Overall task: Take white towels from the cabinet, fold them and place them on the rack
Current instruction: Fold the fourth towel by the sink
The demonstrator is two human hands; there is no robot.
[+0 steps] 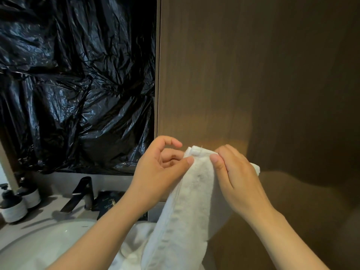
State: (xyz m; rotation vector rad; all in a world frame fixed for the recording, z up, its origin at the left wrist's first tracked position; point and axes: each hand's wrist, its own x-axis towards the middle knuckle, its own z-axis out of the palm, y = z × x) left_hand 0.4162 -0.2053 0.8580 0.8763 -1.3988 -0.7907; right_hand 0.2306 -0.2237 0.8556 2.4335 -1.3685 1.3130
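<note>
Head view: forearms raised, pinching the top edge of the white towel [194, 191] with left hand [161, 168] at the hem corner and right hand [233, 176] just beside, thumbs pressed into fluffy pile. Hanging in a thick strip with a stitched border, above a white sink [39, 246] set in the bench [39, 219]. Behind: crinkled glossy black plastic sheet [78, 84], smooth wooden panel [253, 75], angular black tap [81, 193], bottles [14, 208] at the bench's back left.

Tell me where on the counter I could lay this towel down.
Bare counter lies between the jars and the faucet; the basin is open too. Right of the faucet it is crowded: dark packet, bunched white towel.
</note>
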